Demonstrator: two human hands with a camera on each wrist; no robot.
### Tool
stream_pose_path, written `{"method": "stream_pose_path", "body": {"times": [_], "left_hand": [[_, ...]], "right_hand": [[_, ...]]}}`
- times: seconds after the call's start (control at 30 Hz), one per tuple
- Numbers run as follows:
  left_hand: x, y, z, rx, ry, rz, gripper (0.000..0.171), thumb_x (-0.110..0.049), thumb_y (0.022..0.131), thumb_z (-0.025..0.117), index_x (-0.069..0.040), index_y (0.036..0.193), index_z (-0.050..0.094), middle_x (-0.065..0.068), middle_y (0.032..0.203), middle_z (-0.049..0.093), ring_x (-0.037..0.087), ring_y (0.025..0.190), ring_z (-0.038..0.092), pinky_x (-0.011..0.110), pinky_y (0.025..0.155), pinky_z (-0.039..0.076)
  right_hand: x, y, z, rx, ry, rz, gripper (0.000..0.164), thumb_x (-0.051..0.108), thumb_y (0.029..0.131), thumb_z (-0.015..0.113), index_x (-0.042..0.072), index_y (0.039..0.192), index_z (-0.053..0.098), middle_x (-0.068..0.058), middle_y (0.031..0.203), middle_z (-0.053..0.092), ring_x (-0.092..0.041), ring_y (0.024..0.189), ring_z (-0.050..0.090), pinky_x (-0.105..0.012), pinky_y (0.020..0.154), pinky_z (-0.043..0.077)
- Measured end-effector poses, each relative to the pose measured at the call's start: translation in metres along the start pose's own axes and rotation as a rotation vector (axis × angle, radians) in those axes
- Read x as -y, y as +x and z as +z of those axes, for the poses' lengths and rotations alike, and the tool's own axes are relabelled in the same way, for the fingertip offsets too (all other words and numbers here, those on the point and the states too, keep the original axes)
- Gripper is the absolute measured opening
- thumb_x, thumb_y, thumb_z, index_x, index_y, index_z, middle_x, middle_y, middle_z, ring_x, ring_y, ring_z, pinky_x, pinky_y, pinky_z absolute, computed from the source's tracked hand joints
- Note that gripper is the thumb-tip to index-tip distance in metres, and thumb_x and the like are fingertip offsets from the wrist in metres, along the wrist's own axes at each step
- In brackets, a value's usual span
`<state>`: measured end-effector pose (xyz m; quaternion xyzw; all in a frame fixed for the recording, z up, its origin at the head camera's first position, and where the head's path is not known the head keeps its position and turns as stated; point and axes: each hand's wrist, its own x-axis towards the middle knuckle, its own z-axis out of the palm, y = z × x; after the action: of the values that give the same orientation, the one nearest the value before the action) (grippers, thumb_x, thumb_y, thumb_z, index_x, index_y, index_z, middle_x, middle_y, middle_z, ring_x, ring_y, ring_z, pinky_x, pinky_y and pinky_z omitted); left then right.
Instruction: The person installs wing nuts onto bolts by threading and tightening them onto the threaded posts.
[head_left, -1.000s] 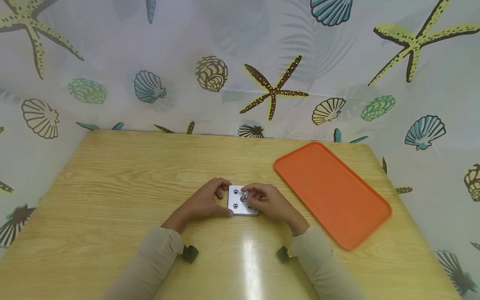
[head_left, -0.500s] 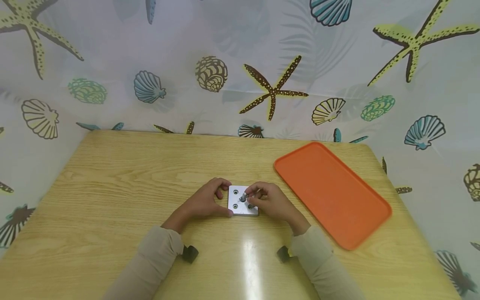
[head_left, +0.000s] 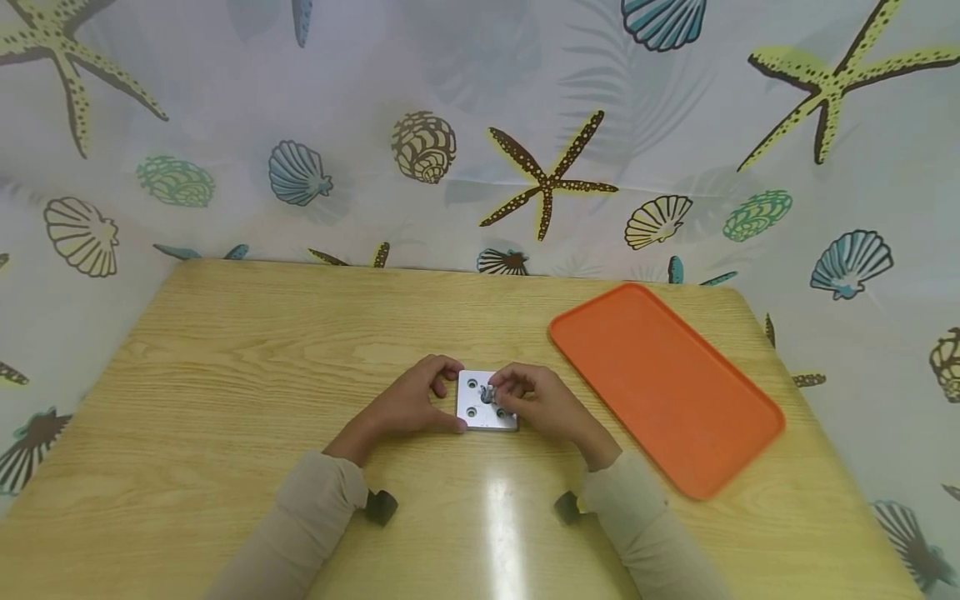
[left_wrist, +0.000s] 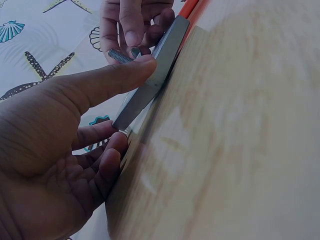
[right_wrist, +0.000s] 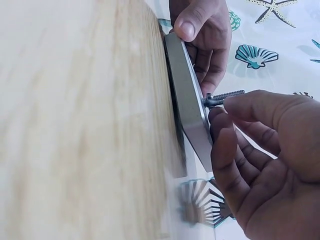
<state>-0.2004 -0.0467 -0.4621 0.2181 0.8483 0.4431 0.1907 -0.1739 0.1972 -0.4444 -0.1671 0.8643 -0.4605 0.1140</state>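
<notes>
A square silver metal plate with countersunk holes near its corners lies flat on the wooden table. My left hand grips its left side, thumb at the near corner and fingers at the far one. From the plate's middle a threaded stud stands up. Low on that stud, close over the plate, sits a wing nut. My right hand pinches one wing between thumb and index finger, its other fingers curled beside the plate. The right fingers cover the plate's far right corner in the head view.
An orange tray lies at an angle on the right of the wooden table. A cloth printed with shells and starfish hangs behind the table and along its sides.
My right fingertips have drawn back slightly to the right from over the stud, and the wing nut's wings sit at a different angle. Left hand and plate hold still.
</notes>
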Motion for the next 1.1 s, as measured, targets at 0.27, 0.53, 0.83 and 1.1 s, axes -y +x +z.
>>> {"method": "stream_pose_path", "body": {"times": [0.27, 0.53, 0.83, 1.1], "left_hand": [[0.0001, -0.0001, -0.0003, 0.004, 0.003, 0.001, 0.079, -0.030, 0.073, 0.090, -0.014, 0.139, 0.050, 0.003, 0.129, 0.054, 0.017, 0.105, 0.053, 0.034, 0.091, 0.046], [0.0005, -0.0006, -0.0004, 0.003, 0.002, 0.000, 0.078, -0.029, 0.073, 0.090, -0.014, 0.139, 0.050, 0.003, 0.129, 0.054, 0.018, 0.105, 0.054, 0.035, 0.091, 0.047], [0.0004, -0.0008, -0.0002, 0.003, -0.001, -0.001, 0.080, -0.028, 0.073, 0.091, -0.013, 0.139, 0.049, 0.003, 0.129, 0.054, 0.018, 0.105, 0.053, 0.034, 0.091, 0.046], [0.0001, -0.0006, 0.0002, 0.002, -0.007, -0.002, 0.080, -0.028, 0.072, 0.091, -0.013, 0.139, 0.049, 0.004, 0.129, 0.054, 0.018, 0.105, 0.053, 0.035, 0.092, 0.046]], "right_hand": [[0.0005, 0.0000, 0.0011, -0.002, -0.012, -0.050, 0.024, 0.006, 0.093, 0.067, 0.006, 0.117, 0.068, -0.010, 0.091, 0.066, -0.011, 0.077, 0.058, -0.019, 0.068, 0.048], [0.0036, -0.0007, 0.0023, 0.018, -0.030, -0.098, 0.028, 0.003, 0.092, 0.066, 0.004, 0.120, 0.067, -0.009, 0.086, 0.065, -0.007, 0.072, 0.055, -0.019, 0.065, 0.046], [0.0028, -0.0015, 0.0018, 0.000, -0.025, -0.048, 0.024, 0.005, 0.092, 0.068, 0.004, 0.116, 0.068, -0.009, 0.091, 0.065, -0.011, 0.076, 0.057, -0.019, 0.065, 0.047], [0.0017, -0.0009, 0.0006, -0.018, 0.000, -0.002, 0.020, 0.007, 0.092, 0.068, 0.003, 0.112, 0.070, -0.014, 0.104, 0.071, -0.014, 0.082, 0.060, -0.019, 0.068, 0.049]]}}
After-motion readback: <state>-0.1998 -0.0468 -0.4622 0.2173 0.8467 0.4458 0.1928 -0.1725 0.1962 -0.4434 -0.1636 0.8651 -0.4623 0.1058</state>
